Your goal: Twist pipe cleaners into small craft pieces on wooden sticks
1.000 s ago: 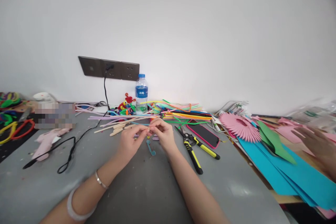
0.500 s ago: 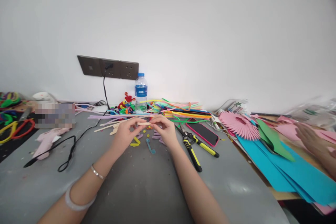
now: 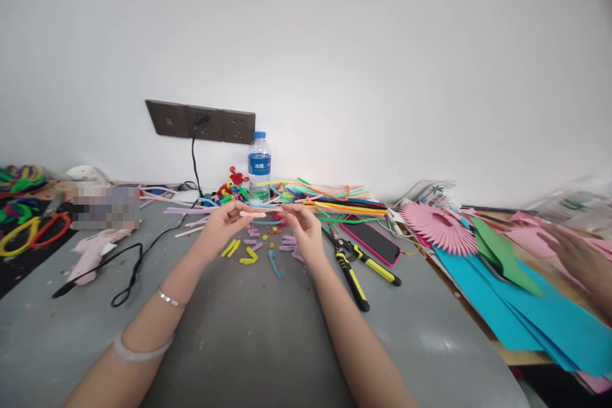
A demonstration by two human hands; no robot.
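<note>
My left hand pinches a short cream pipe cleaner between thumb and fingertips, over the middle of the table. Behind it a pale strand runs across to the curled fingertips of my right hand; whether it is part of the same piece is unclear. Below the hands lie yellow folded pipe cleaner pieces, small lilac pieces and a blue piece with curled ends. Yellow-and-black pliers rest open to the right of my right hand.
A water bottle stands by the wall, near a heap of coloured pipe cleaners. A phone lies beyond the pliers. At left are a pink glue gun with black cord and scissors. Another person's hand rests at right near blue paper.
My hands have drawn slightly apart. The cream piece has moved a little left with my left hand, its right end now uncovered. More yellow and lilac pieces show below.
</note>
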